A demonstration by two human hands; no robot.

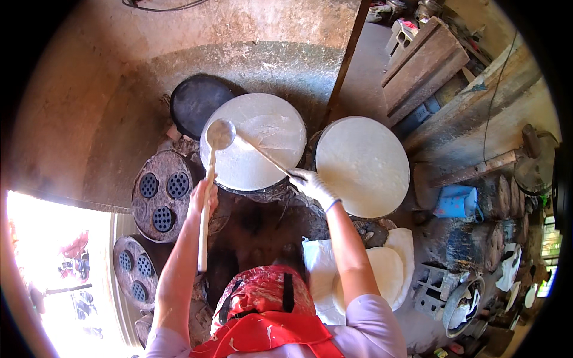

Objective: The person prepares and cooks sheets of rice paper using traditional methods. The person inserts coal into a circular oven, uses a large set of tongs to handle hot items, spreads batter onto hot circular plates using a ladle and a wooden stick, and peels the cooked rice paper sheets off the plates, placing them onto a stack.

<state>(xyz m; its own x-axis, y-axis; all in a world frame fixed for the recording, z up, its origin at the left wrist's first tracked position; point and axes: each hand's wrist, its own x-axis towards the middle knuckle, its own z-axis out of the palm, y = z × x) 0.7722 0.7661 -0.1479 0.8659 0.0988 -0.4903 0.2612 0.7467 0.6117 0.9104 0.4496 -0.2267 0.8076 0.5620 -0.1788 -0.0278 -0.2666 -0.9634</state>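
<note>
My left hand is bare and closed round the long pale handle of a ladle. The ladle's round bowl is over the left rim of a large round griddle, which is coated with a white, batter-like layer. My right hand wears a light glove and grips a thin stick. The stick slants up and left across the griddle to the ladle's bowl; I cannot tell whether the two touch. To the right, a second round griddle is covered by a smooth white sheet.
A black round pan leans behind the left griddle. Two round stoves with perforated briquettes stand at left, beside a bright doorway. Round white sheets lie below my right arm. Farther right are a blue bag, cinder blocks and a basin.
</note>
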